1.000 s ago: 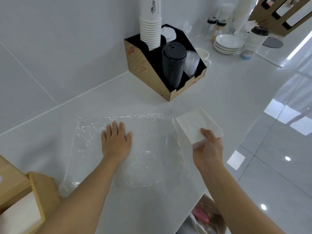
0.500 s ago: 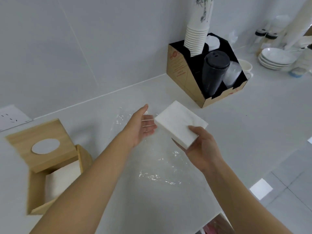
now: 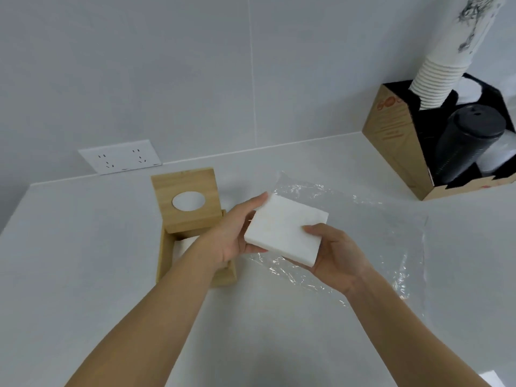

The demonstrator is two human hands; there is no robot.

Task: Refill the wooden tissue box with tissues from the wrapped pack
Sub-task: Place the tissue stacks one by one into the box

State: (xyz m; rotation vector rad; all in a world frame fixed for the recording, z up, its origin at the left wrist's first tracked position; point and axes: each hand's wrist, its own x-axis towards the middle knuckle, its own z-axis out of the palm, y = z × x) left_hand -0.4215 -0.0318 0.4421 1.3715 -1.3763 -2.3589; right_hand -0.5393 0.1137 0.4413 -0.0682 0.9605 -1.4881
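I hold a stack of white tissues (image 3: 284, 230) between both hands, lifted clear of the desk (image 3: 83, 247). My left hand (image 3: 231, 236) grips its left edge, with the thumb lying along the far corner and the fingers curled under the stack. My right hand (image 3: 337, 258) grips the near right corner, thumb pressed on top and fingers underneath. The stack is tilted, its near right corner lowest.

Just left of the stack, partly hidden behind my left wrist, stands the wooden tissue box (image 3: 163, 261). Its lid (image 3: 185, 188), which has an oval hole, stands raised at the far end of the box, so the box is open. Inside it I can see a bit of white tissue (image 3: 184, 244); I cannot tell how full it is.

Below and to the right of my hands the clear plastic wrap (image 3: 363, 219) lies spread flat and crinkled on the desk.

A white double wall socket (image 3: 120, 156) sits on the wall behind the box. At the far right a cardboard cup organiser (image 3: 396, 146) stands on the desk against the wall. It holds a tall stack of white paper cups (image 3: 435, 79) and a slanted stack of black cup lids (image 3: 469, 146).
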